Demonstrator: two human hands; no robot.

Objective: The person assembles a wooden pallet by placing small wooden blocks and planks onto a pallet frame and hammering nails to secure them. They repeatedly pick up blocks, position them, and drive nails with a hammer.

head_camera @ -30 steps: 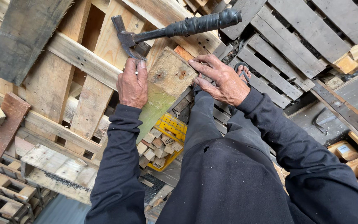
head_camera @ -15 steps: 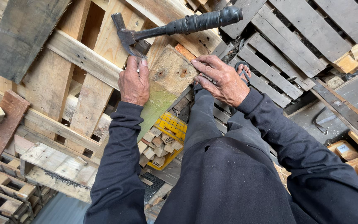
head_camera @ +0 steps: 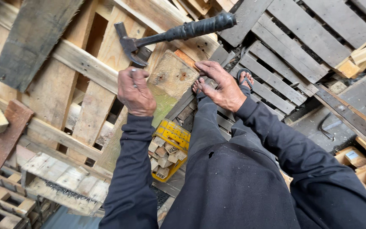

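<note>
Two bare hands are at work on one pale wooden board (head_camera: 171, 78), which lies propped at a slant across a wooden pallet (head_camera: 85, 63) directly ahead of the person. The left hand (head_camera: 135, 92) rests on the board's left edge, knuckles up, fingers curled downward; whether they pinch anything small cannot be told from this view. The right hand (head_camera: 220, 85) lies at the board's right corner, palm down, fingers spread and extended, their tips touching the board's edge — not closed around anything.

A claw hammer (head_camera: 174, 33) with a dark wrapped handle lies unheld just above the board, its head beside the left hand and its handle running up to the right.

Below the hands, between the dark sleeves, a yellow crate (head_camera: 172, 135) holds small wooden blocks (head_camera: 159, 154). A sandalled foot (head_camera: 244, 78) shows just beyond the right hand, standing on grey pallets (head_camera: 293, 55) stacked to the right. A reddish plank (head_camera: 6, 133) leans at far left — well apart from the hands.
</note>
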